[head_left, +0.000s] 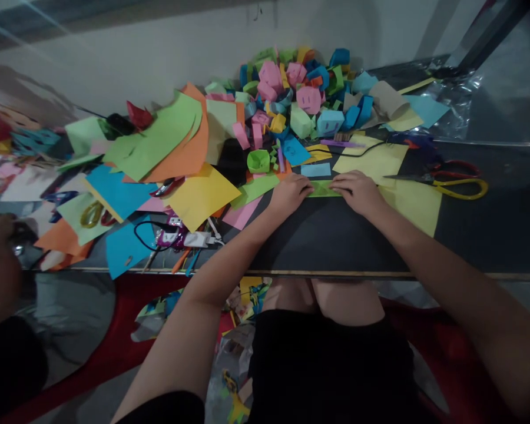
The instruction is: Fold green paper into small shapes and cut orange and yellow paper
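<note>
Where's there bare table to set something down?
Dark tabletop shows bare between the forearms, from the green paper strip to the near edge, and right of the yellow paper sheet, nearer than the scissors with red and yellow handles. Leftward, loose coloured paper sheets crowd it; behind, piled folded paper shapes.

No lettering was readable anywhere in view.
A pink paper shape (309, 101) and a pale blue paper shape (330, 123) on the surface (507, 229) bore small marks, too blurred to be made out; any print on the white plug (197, 239) was too small to tell.
</note>
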The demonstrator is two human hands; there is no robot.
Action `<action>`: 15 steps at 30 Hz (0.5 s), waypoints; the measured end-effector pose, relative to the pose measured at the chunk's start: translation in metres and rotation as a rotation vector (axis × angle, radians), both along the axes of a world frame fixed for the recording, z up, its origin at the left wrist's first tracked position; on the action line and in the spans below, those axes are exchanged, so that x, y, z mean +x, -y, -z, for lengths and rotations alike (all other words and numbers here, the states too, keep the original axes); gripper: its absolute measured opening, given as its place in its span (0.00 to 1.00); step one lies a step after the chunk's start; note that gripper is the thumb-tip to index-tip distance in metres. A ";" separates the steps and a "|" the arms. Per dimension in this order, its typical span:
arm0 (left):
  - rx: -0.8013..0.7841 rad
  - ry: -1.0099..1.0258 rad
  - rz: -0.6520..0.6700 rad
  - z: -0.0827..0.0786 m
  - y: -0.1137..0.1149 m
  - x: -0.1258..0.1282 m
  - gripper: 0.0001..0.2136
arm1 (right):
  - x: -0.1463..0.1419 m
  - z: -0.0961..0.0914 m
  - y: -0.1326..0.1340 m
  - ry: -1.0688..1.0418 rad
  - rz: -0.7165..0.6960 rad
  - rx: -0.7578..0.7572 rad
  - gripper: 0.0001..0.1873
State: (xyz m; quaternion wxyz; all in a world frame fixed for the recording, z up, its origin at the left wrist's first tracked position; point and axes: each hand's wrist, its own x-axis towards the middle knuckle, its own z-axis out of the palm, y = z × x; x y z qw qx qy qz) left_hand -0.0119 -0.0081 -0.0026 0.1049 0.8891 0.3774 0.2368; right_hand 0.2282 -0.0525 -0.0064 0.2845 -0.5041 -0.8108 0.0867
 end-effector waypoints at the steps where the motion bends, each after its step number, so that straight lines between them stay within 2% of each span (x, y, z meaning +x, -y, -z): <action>1: 0.004 -0.031 -0.009 -0.001 0.000 0.001 0.08 | 0.000 0.000 0.002 0.020 0.000 0.008 0.17; 5: -0.011 -0.130 -0.037 -0.006 0.003 0.004 0.10 | -0.008 -0.006 0.007 0.067 0.072 0.010 0.17; 9: -0.019 -0.164 -0.051 -0.010 0.006 0.007 0.11 | -0.037 -0.015 0.011 0.141 0.185 -0.009 0.18; 12: -0.012 -0.204 -0.067 -0.011 0.008 0.008 0.11 | -0.066 -0.016 0.016 0.180 0.128 0.009 0.26; 15: 0.002 -0.205 -0.080 -0.013 0.010 0.007 0.12 | -0.079 -0.010 0.019 0.233 0.101 -0.135 0.34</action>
